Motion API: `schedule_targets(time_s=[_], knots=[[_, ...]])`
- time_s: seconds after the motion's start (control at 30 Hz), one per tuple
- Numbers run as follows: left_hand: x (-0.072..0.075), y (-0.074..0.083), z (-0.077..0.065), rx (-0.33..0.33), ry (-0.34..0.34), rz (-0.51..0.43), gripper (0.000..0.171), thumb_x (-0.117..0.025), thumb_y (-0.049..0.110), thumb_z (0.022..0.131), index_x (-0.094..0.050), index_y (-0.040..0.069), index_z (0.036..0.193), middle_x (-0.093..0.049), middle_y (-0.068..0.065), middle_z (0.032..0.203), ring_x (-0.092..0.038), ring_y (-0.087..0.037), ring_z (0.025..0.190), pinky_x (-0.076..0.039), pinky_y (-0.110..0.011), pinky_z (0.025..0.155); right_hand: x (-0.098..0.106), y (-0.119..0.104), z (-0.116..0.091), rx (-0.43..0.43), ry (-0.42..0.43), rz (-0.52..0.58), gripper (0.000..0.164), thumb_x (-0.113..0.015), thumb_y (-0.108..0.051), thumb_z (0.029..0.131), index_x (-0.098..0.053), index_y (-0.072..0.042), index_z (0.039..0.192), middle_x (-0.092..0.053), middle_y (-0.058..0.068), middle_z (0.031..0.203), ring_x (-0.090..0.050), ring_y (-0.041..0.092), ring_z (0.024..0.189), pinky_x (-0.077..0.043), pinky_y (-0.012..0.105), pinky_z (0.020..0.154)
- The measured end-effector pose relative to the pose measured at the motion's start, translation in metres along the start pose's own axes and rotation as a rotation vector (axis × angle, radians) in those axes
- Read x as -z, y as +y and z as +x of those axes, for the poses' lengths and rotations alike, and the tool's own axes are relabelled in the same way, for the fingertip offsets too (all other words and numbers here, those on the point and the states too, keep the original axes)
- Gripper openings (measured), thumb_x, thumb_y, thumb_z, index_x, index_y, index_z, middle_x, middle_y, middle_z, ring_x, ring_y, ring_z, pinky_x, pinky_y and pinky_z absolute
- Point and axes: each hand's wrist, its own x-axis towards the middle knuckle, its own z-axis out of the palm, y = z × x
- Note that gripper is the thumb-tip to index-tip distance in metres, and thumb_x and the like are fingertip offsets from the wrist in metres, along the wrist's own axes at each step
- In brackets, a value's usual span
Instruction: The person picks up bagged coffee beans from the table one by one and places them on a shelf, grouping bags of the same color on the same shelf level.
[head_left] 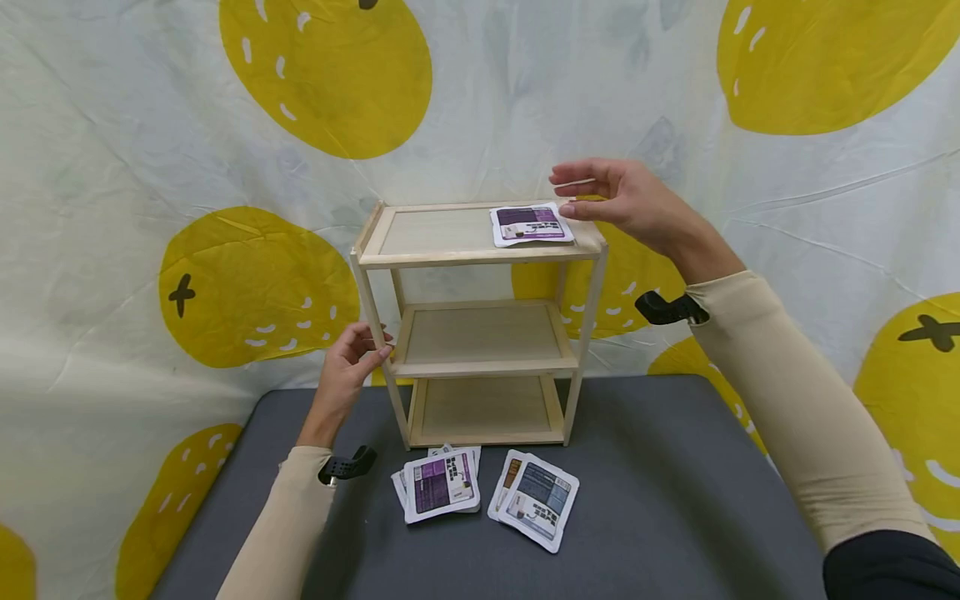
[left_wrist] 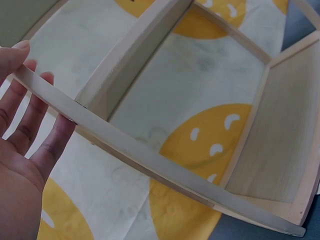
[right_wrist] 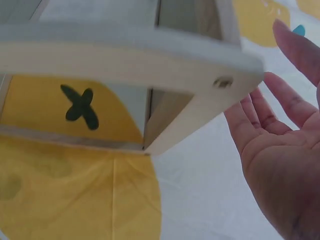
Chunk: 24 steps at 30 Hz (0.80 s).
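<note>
A three-tier wooden shelf [head_left: 480,367] stands on a dark grey table. My left hand [head_left: 352,367] holds its front left post [left_wrist: 125,142], thumb on one side and fingers on the other. On the right part of the top tier lies a flat white sachet with a purple label [head_left: 531,225]. My right hand [head_left: 626,200] hovers just beyond the top right corner, fingers extended and nothing in its grasp; the thumb tip is close to the sachet's edge. In the right wrist view that hand [right_wrist: 285,145] is beside the shelf's corner [right_wrist: 220,75], palm showing.
In front of the shelf lie two small piles of sachets: a purple-labelled pile [head_left: 441,486] at left, and a pile topped by a grey-blue label [head_left: 538,502] at right. The grey table [head_left: 645,475] extends on both sides. A patterned cloth [head_left: 510,100] hangs behind.
</note>
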Motion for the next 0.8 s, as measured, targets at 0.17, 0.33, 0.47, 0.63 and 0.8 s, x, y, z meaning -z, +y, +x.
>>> schedule_targets(time_s=[0.17, 0.33, 0.47, 0.63, 0.8], knots=[[0.0, -0.001, 0.001, 0.006, 0.0, 0.0, 0.03, -0.07, 0.005, 0.096, -0.058, 0.0, 0.124, -0.066, -0.004, 0.111, -0.063, -0.02, 0.098, -0.055, -0.022, 0.084, -0.008, -0.009, -0.009, 0.043, 0.014, 0.047, 0.052, -0.071, -0.022, 0.097, -0.055, -0.009, 0.144, -0.056, 0.007, 0.145, -0.051, 0.032, 0.135, -0.048, 0.023, 0.102], [0.0, -0.002, 0.001, 0.009, -0.003, 0.005, 0.031, -0.069, 0.006, 0.096, -0.058, 0.002, 0.124, -0.066, -0.002, 0.11, -0.063, -0.021, 0.098, -0.055, -0.022, 0.083, -0.016, -0.013, -0.02, 0.096, 0.019, 0.087, 0.045, -0.07, -0.017, 0.097, -0.058, -0.008, 0.14, -0.06, 0.007, 0.14, -0.055, 0.031, 0.131, -0.05, 0.022, 0.098], [-0.002, -0.002, 0.002, 0.005, -0.008, 0.003, 0.031, -0.068, 0.004, 0.096, -0.058, 0.0, 0.125, -0.066, -0.003, 0.111, -0.063, -0.019, 0.098, -0.055, -0.022, 0.084, -0.022, -0.013, -0.03, 0.113, 0.01, 0.095, 0.044, -0.069, -0.016, 0.098, -0.059, -0.008, 0.14, -0.06, 0.009, 0.141, -0.056, 0.033, 0.13, -0.052, 0.022, 0.095], [-0.003, -0.002, 0.002, 0.007, -0.01, 0.005, 0.031, -0.068, 0.004, 0.096, -0.058, 0.001, 0.125, -0.066, -0.005, 0.111, -0.063, -0.02, 0.099, -0.056, -0.022, 0.084, -0.033, -0.014, -0.041, 0.144, -0.004, 0.145, 0.042, -0.069, -0.009, 0.097, -0.06, -0.005, 0.138, -0.058, 0.019, 0.14, -0.059, 0.033, 0.126, -0.055, 0.025, 0.093], [-0.003, -0.002, 0.001, 0.018, -0.012, 0.009, 0.03, -0.067, 0.002, 0.097, -0.058, 0.002, 0.125, -0.065, -0.009, 0.112, -0.063, -0.017, 0.098, -0.055, -0.022, 0.084, -0.044, -0.015, -0.052, 0.175, -0.04, 0.153, 0.042, -0.069, -0.006, 0.096, -0.06, -0.005, 0.138, -0.058, 0.018, 0.138, -0.06, 0.03, 0.124, -0.055, 0.027, 0.095]])
